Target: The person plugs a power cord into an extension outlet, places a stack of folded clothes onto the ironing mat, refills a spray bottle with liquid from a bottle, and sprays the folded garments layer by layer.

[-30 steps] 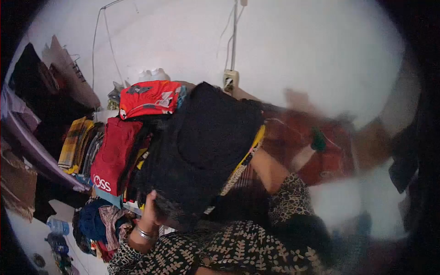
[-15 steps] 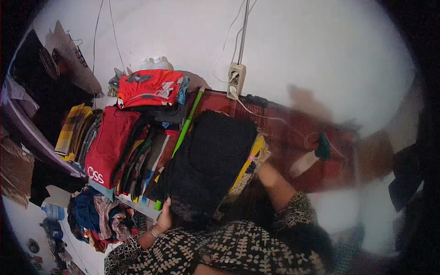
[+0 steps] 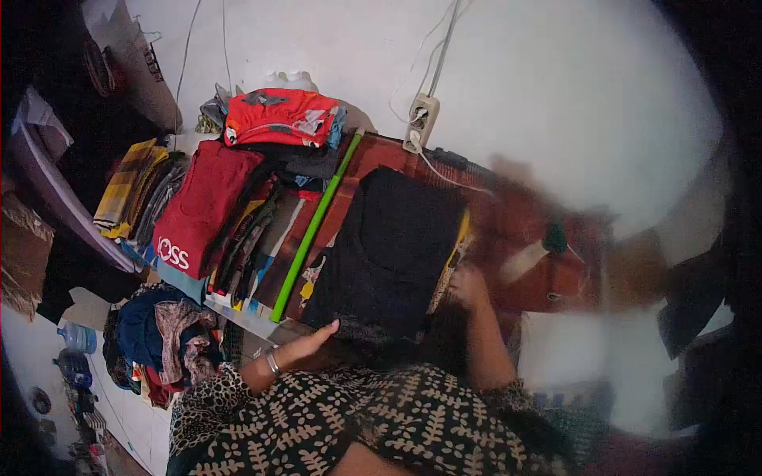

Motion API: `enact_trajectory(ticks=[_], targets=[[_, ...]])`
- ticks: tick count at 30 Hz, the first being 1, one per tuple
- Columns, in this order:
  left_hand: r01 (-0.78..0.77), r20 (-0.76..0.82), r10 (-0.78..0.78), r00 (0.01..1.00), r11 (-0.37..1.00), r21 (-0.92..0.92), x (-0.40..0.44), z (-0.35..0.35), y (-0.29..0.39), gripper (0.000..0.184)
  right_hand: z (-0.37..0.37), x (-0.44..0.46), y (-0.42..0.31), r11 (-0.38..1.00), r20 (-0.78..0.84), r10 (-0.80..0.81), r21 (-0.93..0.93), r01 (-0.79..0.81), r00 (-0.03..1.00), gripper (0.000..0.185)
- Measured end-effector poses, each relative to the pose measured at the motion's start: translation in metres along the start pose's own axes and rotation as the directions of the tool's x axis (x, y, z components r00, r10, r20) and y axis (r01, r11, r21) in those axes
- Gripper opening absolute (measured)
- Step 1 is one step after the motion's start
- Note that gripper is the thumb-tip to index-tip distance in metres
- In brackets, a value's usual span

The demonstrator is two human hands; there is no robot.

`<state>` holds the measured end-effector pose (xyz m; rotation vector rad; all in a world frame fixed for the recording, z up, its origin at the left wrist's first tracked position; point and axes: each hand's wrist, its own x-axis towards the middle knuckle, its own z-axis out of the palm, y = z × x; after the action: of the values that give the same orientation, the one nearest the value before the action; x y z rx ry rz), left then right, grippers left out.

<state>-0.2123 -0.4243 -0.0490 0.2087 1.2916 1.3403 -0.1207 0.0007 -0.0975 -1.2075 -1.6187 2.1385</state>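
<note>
A stack of folded clothes topped by a black garment (image 3: 397, 246) lies in front of me on a reddish mat. Yellow and patterned cloth edges show along its right side. My left hand (image 3: 313, 341) is at the stack's near left corner, thumb on the black cloth and the other fingers mostly hidden. Beside the right edge is my right hand (image 3: 470, 287), fingers bent toward the cloth but smeared by motion. A green pole (image 3: 317, 230) runs along the stack's left side.
Left of the pole stand piles of folded clothes, with a dark red shirt (image 3: 208, 206) and a bright red garment (image 3: 282, 117) on top. A loose clothes heap (image 3: 163, 337) sits at lower left. A power strip (image 3: 421, 123) with a cable hangs on the wall.
The black-topped stack has shifted right, off the green pole, which now shows nearly whole. My right hand has drawn back along the stack's right edge. The view has tilted somewhat.
</note>
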Motion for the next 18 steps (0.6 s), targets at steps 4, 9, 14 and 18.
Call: enact_trajectory(ticks=[4,9,14,18], targets=[[0.236,-0.202,-0.121,0.972,0.475,0.848,-0.054,-0.002,0.075,0.066,0.026,-0.067,-0.009,0.999,-0.085,0.026,0.031,-0.023,0.996,0.053],[-0.040,-0.176,0.437,0.882,0.441,0.896,-0.039,-0.064,0.105,0.054,0.031,-0.088,0.038,0.988,-0.040,-0.126,-0.097,0.122,0.991,0.057],[-0.127,-0.158,0.245,0.957,0.838,0.531,0.044,-0.080,0.109,0.054,0.080,-0.185,0.031,0.991,0.079,0.132,-0.008,-0.132,0.988,0.068],[0.020,-0.109,0.034,0.993,0.889,0.457,0.067,-0.065,0.118,0.067,0.107,-0.235,0.008,0.979,-0.019,0.202,0.034,-0.201,0.979,0.069]])
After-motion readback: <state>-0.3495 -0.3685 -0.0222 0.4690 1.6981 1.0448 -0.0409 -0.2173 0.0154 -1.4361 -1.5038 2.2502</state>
